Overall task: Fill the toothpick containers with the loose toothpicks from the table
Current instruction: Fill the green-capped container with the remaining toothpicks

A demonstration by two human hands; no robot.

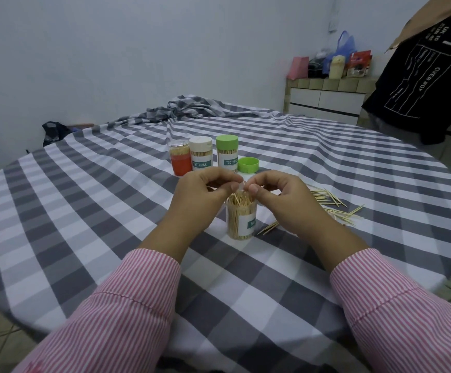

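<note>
Left hand [205,189] and right hand [275,192] are both pinching toothpicks over the open jar [241,222] standing between them on the table [84,211], probably steadying the sticks upright so they slide in. Loose toothpicks [334,208] are lying just right of the jar. Green lid [248,165] is sitting behind, off so the jar is staying fillable.

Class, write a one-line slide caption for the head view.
Both hands, left hand and right hand, pinch toothpicks above the open container; loose toothpicks remain.
</note>
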